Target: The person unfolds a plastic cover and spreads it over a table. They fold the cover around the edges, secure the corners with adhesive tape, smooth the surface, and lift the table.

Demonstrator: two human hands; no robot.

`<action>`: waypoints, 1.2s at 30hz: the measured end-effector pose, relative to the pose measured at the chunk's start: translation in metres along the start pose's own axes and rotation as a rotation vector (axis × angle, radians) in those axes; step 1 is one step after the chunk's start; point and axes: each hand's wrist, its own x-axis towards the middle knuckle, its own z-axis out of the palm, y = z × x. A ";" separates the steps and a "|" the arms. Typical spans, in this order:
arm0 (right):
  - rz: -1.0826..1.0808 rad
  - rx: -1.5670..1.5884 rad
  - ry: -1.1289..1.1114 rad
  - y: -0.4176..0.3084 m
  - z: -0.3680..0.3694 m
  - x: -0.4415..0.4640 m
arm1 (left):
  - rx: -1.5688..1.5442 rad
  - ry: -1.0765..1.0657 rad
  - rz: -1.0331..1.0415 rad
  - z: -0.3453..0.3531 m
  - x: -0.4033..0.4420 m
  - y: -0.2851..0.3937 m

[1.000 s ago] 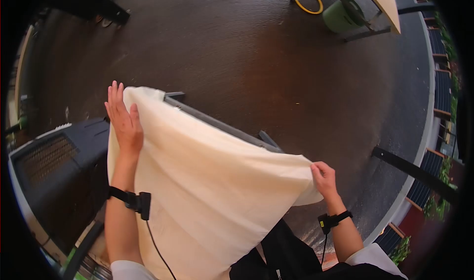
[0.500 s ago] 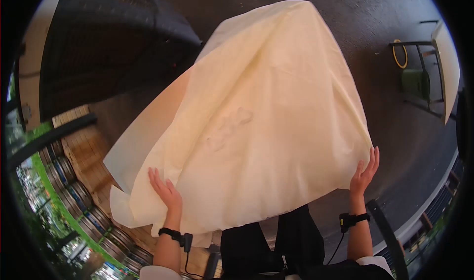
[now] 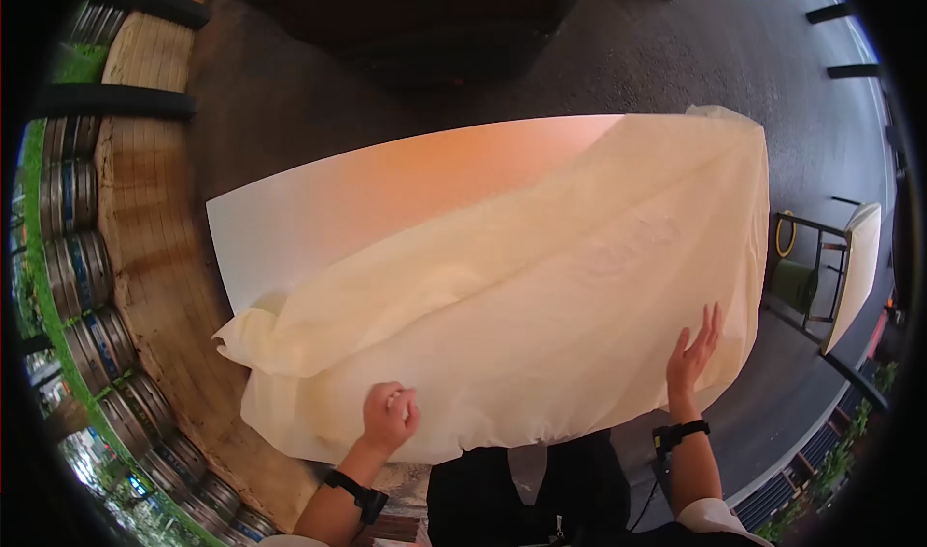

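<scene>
A large, thin cream tablecloth (image 3: 483, 354) lies slanting over a long table, creased and bunched at its left end. Along the far left side the bare tabletop (image 3: 386, 190) shows white with an orange glow. My left hand (image 3: 389, 417) is closed above the cloth near the front edge; whether its curled fingers pinch any fabric I cannot make out. Over the right part of the cloth, my right hand (image 3: 691, 354) is open, its fingers stretched out. Both wrists carry black straps with small boxes.
A dark bulky object (image 3: 415, 26) stands beyond the table. Several metal kegs (image 3: 82, 275) line the left side along a wooden deck (image 3: 150, 219). At right are another light-topped table (image 3: 855, 267), a green bin (image 3: 795, 284) and a yellow ring (image 3: 787, 234).
The raised, billowing cloth has settled lower and flatter on the table, exposing more tabletop. My left hand has moved right and closed; my right hand stays open. The view has turned.
</scene>
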 end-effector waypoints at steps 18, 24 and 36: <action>-0.057 -0.037 -0.039 -0.127 0.063 0.003 | 0.614 0.423 -0.292 -0.189 0.243 -0.168; -0.008 0.007 -0.006 -0.142 0.069 0.003 | 0.678 0.406 -0.268 -0.228 0.277 -0.206; 0.045 0.028 0.026 -0.145 0.079 0.005 | 0.292 0.134 -0.731 -0.286 0.315 -0.272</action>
